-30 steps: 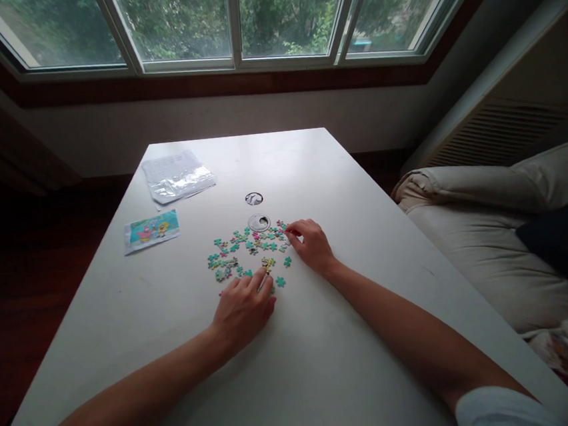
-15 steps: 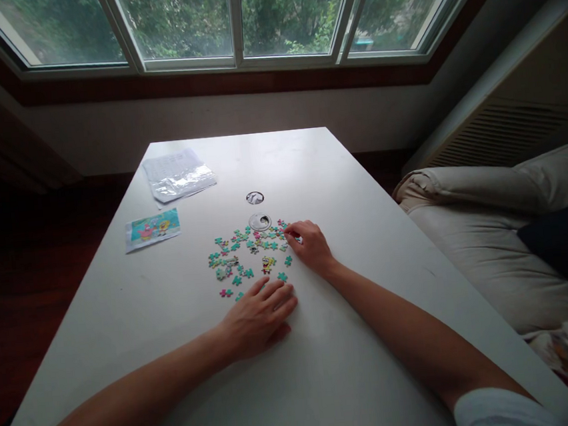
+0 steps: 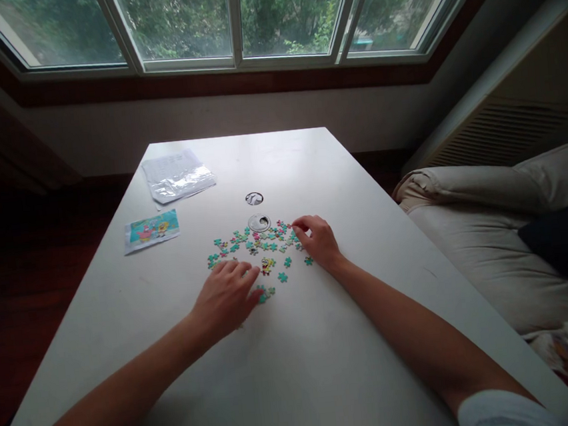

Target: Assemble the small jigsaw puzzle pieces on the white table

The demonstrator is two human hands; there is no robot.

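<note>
Small puzzle pieces (image 3: 273, 245), mostly green with some pink and yellow, lie scattered mid-table. My left hand (image 3: 227, 292) rests palm down over the pile's near left part, its fingers stretched and covering some pieces. A few green pieces (image 3: 266, 292) show beside its thumb. At the pile's right edge is my right hand (image 3: 319, 242), thumb and forefinger closed in a pinch; whatever is between them is too small to make out. Between the hands lies a yellow cartoon-figure piece (image 3: 266, 265). One green piece (image 3: 309, 261) sits just below my right hand.
Beyond the pieces are two round table fittings (image 3: 259, 223), one behind the other. A cartoon picture card (image 3: 152, 231) lies at the left, with a clear plastic bag (image 3: 179, 176) behind it. A beige sofa (image 3: 467, 235) stands right of the white table (image 3: 376, 338).
My left hand has moved left and slightly away from me, over the pieces; several green ones now show by its thumb. My right hand has shifted slightly right, and a piece below it is now visible.
</note>
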